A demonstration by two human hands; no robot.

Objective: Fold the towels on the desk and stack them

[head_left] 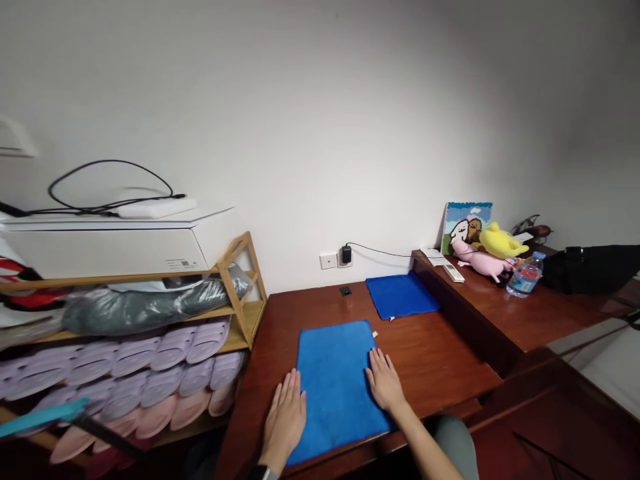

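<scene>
A blue cloth (336,380) lies flat on the dark wooden table (440,360), right in front of me. My left hand (286,417) rests flat on its left edge, fingers stretched out and together. Over on the cloth's right edge, my right hand (385,381) lies flat as well, fingers slightly spread. Neither hand holds anything. A second blue cloth (401,295), folded smaller, lies farther back near the wall.
A wooden rack (240,293) at the left holds several rows of lilac and pink slippers (150,373) and a white box (110,247) with a cable. A raised shelf (520,313) at right carries plush toys (493,250), a water bottle (525,275), a remote and a black bag (590,268).
</scene>
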